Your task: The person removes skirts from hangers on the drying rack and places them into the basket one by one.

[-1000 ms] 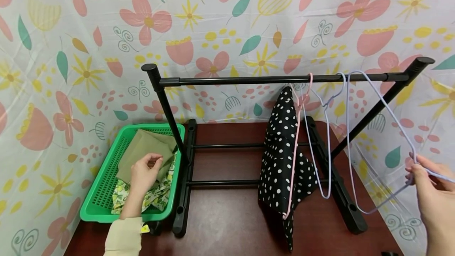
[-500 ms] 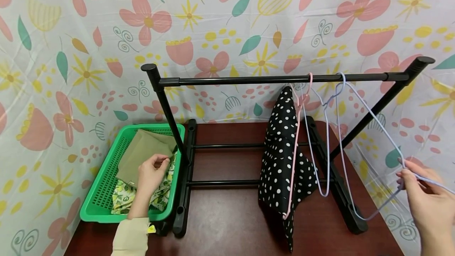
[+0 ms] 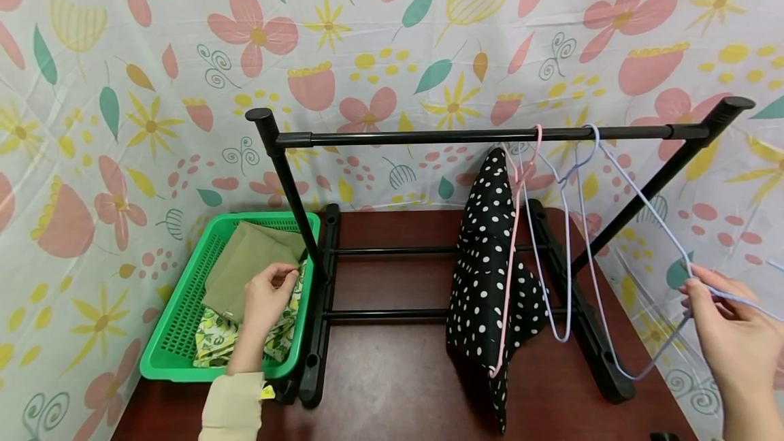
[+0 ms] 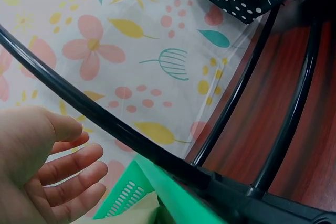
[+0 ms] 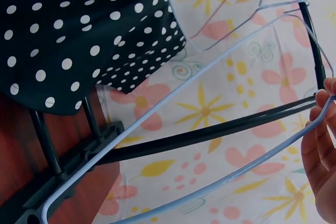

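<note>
In the head view my right hand (image 3: 725,318) pinches a light blue hanger (image 3: 649,209) by its near end, beside the rack's right post. The right wrist view shows that hand (image 5: 321,150) with fingers bent round the blue hanger (image 5: 210,187). My left hand (image 3: 266,301) is above the green basket (image 3: 162,332), over folded olive cloth (image 3: 229,271) and lemon-patterned cloth (image 3: 211,339). Loosely bent and holding nothing, the left hand (image 4: 58,166) also appears in the left wrist view. A black polka-dot cloth (image 3: 480,278) hangs on a pink hanger (image 3: 510,271).
The black rack's top bar (image 3: 398,137) runs across above the brown table (image 3: 386,373). Another light blue hanger (image 3: 567,271) hangs right of the pink one. A flower-patterned sheet (image 3: 392,39) covers the back.
My right hand has moved left with the blue hanger, bringing its top close to the other blue hanger's hook. My left hand has shifted slightly right over the basket.
</note>
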Tool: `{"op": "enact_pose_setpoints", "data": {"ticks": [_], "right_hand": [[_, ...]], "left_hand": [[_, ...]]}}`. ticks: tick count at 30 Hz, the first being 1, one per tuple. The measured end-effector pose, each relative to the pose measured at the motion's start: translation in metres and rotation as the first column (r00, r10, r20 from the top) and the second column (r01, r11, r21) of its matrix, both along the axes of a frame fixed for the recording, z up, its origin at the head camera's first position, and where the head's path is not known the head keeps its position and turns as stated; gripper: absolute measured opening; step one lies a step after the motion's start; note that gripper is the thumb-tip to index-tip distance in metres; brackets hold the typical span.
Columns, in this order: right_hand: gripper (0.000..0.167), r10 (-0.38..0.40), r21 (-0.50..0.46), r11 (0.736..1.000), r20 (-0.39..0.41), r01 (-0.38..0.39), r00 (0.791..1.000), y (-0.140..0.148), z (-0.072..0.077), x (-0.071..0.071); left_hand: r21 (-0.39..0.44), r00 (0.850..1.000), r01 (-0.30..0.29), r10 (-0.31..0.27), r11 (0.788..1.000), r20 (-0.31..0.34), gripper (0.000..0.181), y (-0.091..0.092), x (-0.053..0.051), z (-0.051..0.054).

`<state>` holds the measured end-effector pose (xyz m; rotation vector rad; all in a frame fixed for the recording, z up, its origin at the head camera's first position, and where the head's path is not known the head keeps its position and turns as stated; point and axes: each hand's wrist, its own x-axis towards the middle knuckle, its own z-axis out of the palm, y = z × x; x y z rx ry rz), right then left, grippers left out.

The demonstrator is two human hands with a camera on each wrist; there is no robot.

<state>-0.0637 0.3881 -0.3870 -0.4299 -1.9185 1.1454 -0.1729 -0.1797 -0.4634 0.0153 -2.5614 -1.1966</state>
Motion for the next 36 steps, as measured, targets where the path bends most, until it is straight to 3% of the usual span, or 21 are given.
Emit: {"op": "enact_pose_setpoints", "data": {"ticks": [8,21,28,36], "right_hand": [[0.023,0.038,0.164,0.986,-0.026,-0.033,0.999,0.001,0.002,-0.007],[0.021,0.005,0.282,0.959,0.051,-0.019,0.999,-0.004,0.014,-0.023],[0.021,-0.002,0.357,0.934,0.044,-0.014,0.999,-0.011,0.022,-0.034],[0.025,-0.02,0.485,0.874,0.064,-0.014,0.998,-0.014,0.032,-0.048]], "left_hand": [[0.038,0.999,0.031,-0.03,0.999,-0.02,0.012,0.009,0.0,-0.002],[0.064,0.998,0.042,-0.04,0.997,-0.041,0.01,0.026,0.001,-0.003],[0.069,0.998,0.059,-0.057,0.996,-0.04,0.011,0.03,0.001,-0.005],[0.091,0.997,0.069,-0.065,0.994,-0.041,0.012,0.034,0.002,-0.007]]}}
